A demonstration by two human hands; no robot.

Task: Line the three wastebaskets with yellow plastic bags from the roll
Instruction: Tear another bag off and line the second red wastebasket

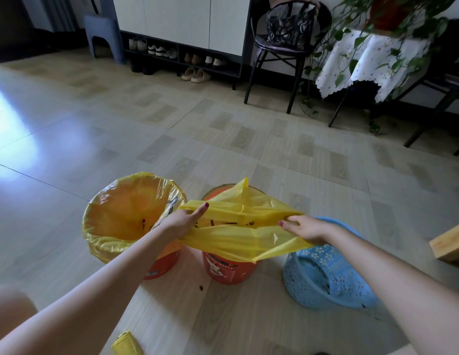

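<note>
A yellow bag (pixel 243 234) was stretched open at the lower centre of the frame, just above the middle orange wastebasket (pixel 229 269). The left hand (pixel 182 221) held its left edge, fingers inside the mouth; the right hand (pixel 306 228) pinched its right edge. At the left, another orange wastebasket (pixel 161 265) already wore a yellow liner (pixel 125 213). At the right stood an unlined blue perforated wastebasket (pixel 325 275). The yellow roll (pixel 127 343) lay on the floor (pixel 172 139) at the bottom edge.
</note>
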